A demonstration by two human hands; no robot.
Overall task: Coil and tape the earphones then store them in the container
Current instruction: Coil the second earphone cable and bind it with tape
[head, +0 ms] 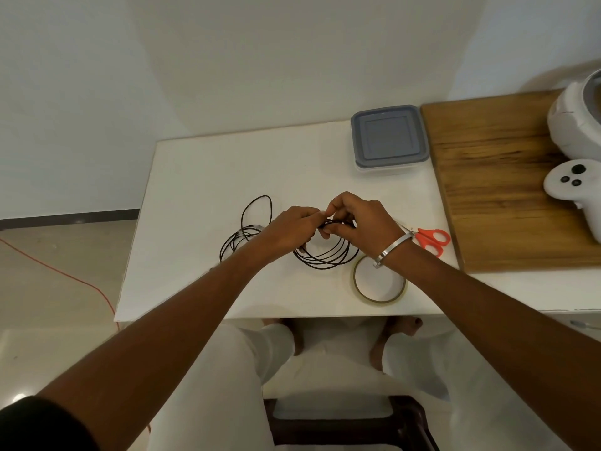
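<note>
Both the left hand [294, 227] and right hand [361, 227] pinch the black earphones [328, 252] cable, coiled in loops above the table [201, 177]. The tape [379, 283] lies just beside the right wrist; the lidded container [388, 138] sits farther back.

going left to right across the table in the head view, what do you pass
loose black cable loops → left hand → right hand → orange-handled scissors → wooden board → white controller
</note>
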